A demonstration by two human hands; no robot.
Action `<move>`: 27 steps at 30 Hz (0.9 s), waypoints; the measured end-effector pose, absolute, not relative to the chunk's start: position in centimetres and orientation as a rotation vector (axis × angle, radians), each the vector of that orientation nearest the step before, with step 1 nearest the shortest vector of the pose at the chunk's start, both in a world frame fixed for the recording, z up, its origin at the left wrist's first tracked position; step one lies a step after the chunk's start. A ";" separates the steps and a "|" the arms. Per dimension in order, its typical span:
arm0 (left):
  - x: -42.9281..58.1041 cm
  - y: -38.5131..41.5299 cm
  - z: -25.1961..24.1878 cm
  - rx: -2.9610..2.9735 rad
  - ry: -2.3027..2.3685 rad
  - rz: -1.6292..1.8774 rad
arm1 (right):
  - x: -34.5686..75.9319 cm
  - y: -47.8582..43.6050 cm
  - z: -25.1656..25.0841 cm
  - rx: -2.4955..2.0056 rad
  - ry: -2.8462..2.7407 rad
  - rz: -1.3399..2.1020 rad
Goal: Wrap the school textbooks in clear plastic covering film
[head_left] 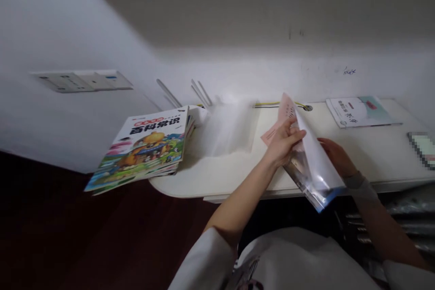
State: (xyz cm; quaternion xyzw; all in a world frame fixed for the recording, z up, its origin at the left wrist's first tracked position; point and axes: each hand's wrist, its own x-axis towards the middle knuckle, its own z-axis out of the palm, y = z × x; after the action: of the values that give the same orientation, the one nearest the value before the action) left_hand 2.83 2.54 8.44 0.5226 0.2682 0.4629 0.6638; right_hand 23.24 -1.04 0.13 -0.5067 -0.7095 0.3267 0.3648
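Over the front edge of the white tabletop, my left hand [283,142] pinches a pink printed sheet [287,108] together with the upper left edge of a clear plastic sleeve [314,163]. The sleeve hangs tilted, its lower corner blue-edged and shiny. My right hand [336,156] is closed at the sleeve's right side, with its fingertips partly hidden behind the plastic. Whether the pink sheet lies inside the sleeve or against it, I cannot tell. Left of my hands, a translucent plastic sheet [224,129] lies on the tabletop.
A stack of colourful children's books [146,149] overhangs the table's rounded left end. Behind it rise the antennas [201,92] of a white router. A thin booklet [363,111] lies at the back right, near a blurred-out phone-like object [423,149]. A yellow cable [272,103] follows the wall.
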 end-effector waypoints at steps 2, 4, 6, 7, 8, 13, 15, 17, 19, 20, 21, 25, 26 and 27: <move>5.3 3.7 6.8 1.372 0.670 0.942 | 25.7 -1.6 0.4 -1.324 -1.609 0.992; 6.0 4.1 5.3 1.682 0.751 0.832 | 27.7 -2.2 0.4 -1.329 -1.466 1.148; 5.0 4.0 4.1 2.053 0.857 0.719 | 29.2 -2.5 0.3 -1.372 -1.414 1.229; 4.0 3.8 3.7 2.230 0.924 0.651 | 29.8 -2.5 0.3 -1.390 -1.396 1.255; 2.9 3.5 3.2 2.379 1.006 0.567 | 30.2 -2.4 0.3 -1.396 -1.379 1.276; -1.5 2.8 0.5 2.726 1.278 0.142 | 30.4 -1.0 0.6 -1.354 -1.357 1.356; -1.7 2.8 -0.5 2.778 1.289 0.030 | 30.0 -0.3 0.8 -1.400 -1.395 1.386; -1.2 2.8 -1.3 2.800 1.300 -0.047 | 30.0 0.4 0.8 -1.436 -1.467 1.386; -0.4 2.5 -1.5 2.797 1.339 -0.080 | 31.0 0.9 0.6 -1.480 -1.600 1.288; 0.1 2.1 -1.5 2.789 1.369 -0.090 | 31.7 1.1 0.5 -1.528 -1.684 1.194; 0.5 1.5 -1.4 2.778 1.413 -0.099 | 32.6 1.2 0.4 -1.597 -1.771 1.076; 1.7 -1.1 -0.1 2.706 1.632 -0.165 | 34.6 1.2 -0.9 -1.896 -2.015 0.530; 1.9 -1.5 0.4 2.685 1.658 -0.191 | 34.5 1.2 -1.3 -1.942 -2.039 0.405; 2.1 -1.7 0.8 2.668 1.667 -0.214 | 34.1 1.3 -1.7 -1.976 -2.048 0.300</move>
State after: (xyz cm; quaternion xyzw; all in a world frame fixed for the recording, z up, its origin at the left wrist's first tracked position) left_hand 2.09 -1.67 0.85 0.8461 0.5286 -0.0678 -0.0058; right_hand 34.08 1.32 -1.73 -0.6838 -0.7087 0.1037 0.1394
